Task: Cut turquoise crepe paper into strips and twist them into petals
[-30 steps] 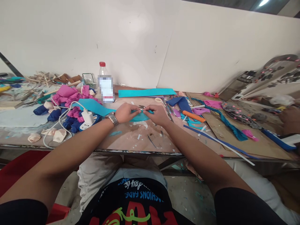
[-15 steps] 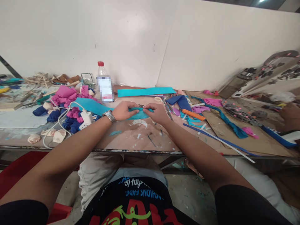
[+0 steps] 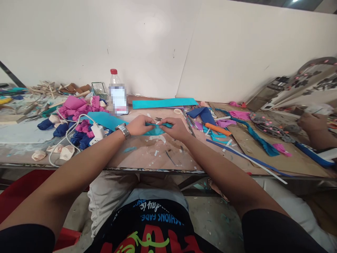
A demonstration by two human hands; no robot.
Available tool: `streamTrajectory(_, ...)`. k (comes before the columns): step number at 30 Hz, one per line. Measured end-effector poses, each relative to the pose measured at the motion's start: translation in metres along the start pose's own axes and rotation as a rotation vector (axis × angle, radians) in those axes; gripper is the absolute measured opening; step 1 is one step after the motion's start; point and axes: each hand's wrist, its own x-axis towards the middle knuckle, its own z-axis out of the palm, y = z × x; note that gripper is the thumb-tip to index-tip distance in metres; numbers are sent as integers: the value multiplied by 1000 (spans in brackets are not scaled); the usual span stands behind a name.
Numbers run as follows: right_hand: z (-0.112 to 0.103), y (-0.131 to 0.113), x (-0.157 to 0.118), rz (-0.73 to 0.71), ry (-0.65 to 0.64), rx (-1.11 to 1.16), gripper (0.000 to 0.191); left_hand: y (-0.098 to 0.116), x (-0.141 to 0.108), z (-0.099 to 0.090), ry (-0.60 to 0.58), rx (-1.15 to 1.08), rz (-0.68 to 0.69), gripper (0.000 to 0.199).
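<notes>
Between my two hands is a turquoise strip (image 3: 154, 131), of paper or thin cloth, its upper edge gathered or folded. My left hand (image 3: 139, 125), with a metal watch (image 3: 123, 130) on the wrist, pinches the strip from the left. My right hand (image 3: 175, 128) pinches it from the right, thumb and fingertips close to the left ones. The strip's tail (image 3: 105, 120) runs left past my left hand toward a pile of fabric flowers. Just behind my fingertips lies a small metal tool (image 3: 158, 118), mostly hidden.
A flat turquoise strip (image 3: 165, 103) lies at the back, near a red-capped bottle (image 3: 113, 72) and a phone (image 3: 118, 99). Pink and blue flowers (image 3: 76, 105) and a white cable plug (image 3: 98, 132) are left. An orange cutter (image 3: 218, 129) lies right; another person's hand (image 3: 310, 123) is far right.
My fingers have drawn the strip's upper edge into a tighter, narrower fold, and the small metal tool shows more. The other person's hand at far right has moved left.
</notes>
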Motion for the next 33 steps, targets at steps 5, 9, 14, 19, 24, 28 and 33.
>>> streamTrajectory(5,0,-1,0,12,11,-8,16,0,0,-2,9,-17,-9,28)
streamTrajectory(9,0,-1,0,15,12,-11,16,2,-1,-1,-18,-36,-2,29)
streamTrajectory(14,0,-2,-1,13,28,-21,14,7,-3,3,0,8,55,35)
streamTrajectory(19,0,-4,-1,-1,18,-6,15,6,-2,4,19,40,49,30)
streamTrajectory(24,0,-3,-1,-18,8,-13,14,8,-3,2,-18,-24,35,28)
streamTrajectory(28,-1,-5,-1,-50,8,-4,14,14,-3,2,-22,-68,7,46)
streamTrajectory(33,-1,-7,-1,-68,7,-34,15,13,-1,4,-12,-130,-21,41)
